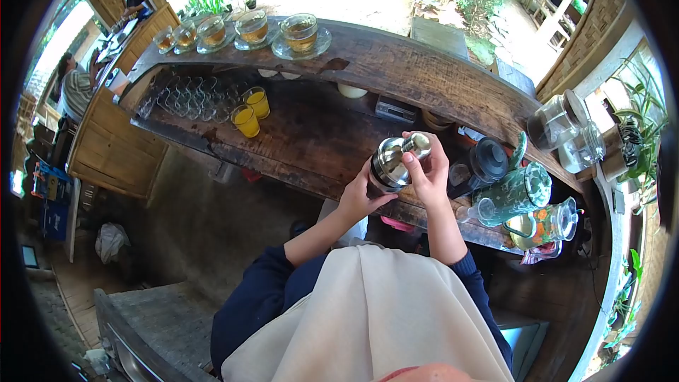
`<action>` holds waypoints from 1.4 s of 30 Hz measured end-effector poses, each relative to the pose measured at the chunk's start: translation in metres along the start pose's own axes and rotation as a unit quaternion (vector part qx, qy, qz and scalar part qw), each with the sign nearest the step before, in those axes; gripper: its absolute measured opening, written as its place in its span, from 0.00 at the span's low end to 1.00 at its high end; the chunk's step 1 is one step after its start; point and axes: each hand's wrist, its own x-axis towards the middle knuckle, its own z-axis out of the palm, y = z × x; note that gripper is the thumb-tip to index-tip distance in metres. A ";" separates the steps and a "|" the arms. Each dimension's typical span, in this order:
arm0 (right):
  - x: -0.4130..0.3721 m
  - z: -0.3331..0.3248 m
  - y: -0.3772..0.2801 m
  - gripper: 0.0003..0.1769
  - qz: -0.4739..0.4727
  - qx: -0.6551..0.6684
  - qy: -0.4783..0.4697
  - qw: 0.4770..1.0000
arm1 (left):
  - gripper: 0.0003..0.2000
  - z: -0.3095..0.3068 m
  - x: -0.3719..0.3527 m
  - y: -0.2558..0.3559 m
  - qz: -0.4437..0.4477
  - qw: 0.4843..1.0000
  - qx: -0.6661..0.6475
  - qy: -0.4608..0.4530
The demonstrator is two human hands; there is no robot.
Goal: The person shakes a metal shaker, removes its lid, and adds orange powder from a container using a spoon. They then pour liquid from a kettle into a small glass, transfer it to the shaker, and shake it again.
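Note:
A shiny metal cocktail shaker point(389, 161) is held over the front edge of the wooden counter, tilted. My left hand point(361, 194) wraps round its body from below. At the shaker's top, my right hand point(430, 170) has its fingers closed on the small rounded cap point(417, 143). Right of my hands on the counter stand a dark-lidded jug point(488, 159) and a green marbled enamel pitcher point(520, 191). Two glasses of orange drink point(245, 121) stand to the left, farther along the counter.
Several cups of amber drink on saucers point(298, 34) line the raised ledge point(396, 56). Upside-down clear glasses point(191, 99) cluster at the counter's left. Glass jars point(566, 124) and a flowered glass jug point(548, 223) stand at the right. Another person point(76, 88) is at the far left.

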 end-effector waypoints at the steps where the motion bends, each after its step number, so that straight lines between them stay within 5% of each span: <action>1: 0.002 0.003 0.000 0.19 -0.056 -0.046 0.007 0.997 | 0.46 -0.001 0.000 0.001 -0.005 1.000 -0.001 0.002; 22: 0.000 0.014 0.003 0.21 -0.162 -0.143 -0.032 0.976 | 0.46 -0.002 0.001 -0.004 0.022 0.999 -0.031 -0.024; 25: -0.002 0.014 0.005 0.21 -0.134 -0.121 -0.033 0.983 | 0.44 -0.015 0.012 0.010 0.114 0.992 -0.046 0.039; 29: 0.000 0.013 0.009 0.24 -0.154 -0.131 -0.030 0.979 | 0.38 -0.039 0.054 0.057 0.200 0.971 -0.103 0.079; 31: 0.000 0.014 0.005 0.24 -0.159 -0.137 -0.033 0.977 | 0.31 -0.044 0.068 0.070 0.188 0.980 -0.017 -0.064; 36: 0.002 0.013 0.005 0.25 -0.131 -0.141 -0.041 0.980 | 0.17 -0.030 0.086 0.072 0.173 0.978 -0.094 -0.063; 42: -0.006 0.018 0.013 0.22 -0.130 -0.112 -0.017 0.985 | 0.17 -0.024 0.083 0.066 0.190 0.974 -0.115 -0.037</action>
